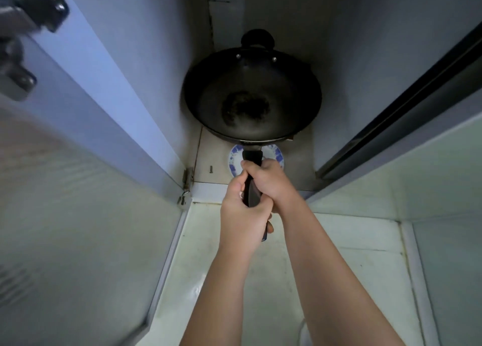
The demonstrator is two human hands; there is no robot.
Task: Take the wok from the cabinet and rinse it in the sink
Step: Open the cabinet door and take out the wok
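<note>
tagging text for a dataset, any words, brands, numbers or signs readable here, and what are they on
None can be read.
The wok shows no brand or marking.
The plate below it bears only a blue pattern, no letters.
The hinge at the cabinet door is too small to show any stamp.

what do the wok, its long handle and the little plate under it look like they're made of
Wok: dark metal, perhaps carbon steel or iron; matte black with a dull sheen, two shiny rivets at the far rim.
Long handle: smooth black, probably plastic, though wood is possible.
Plate: likely glazed ceramic; glossy white with a blue pattern.
</note>
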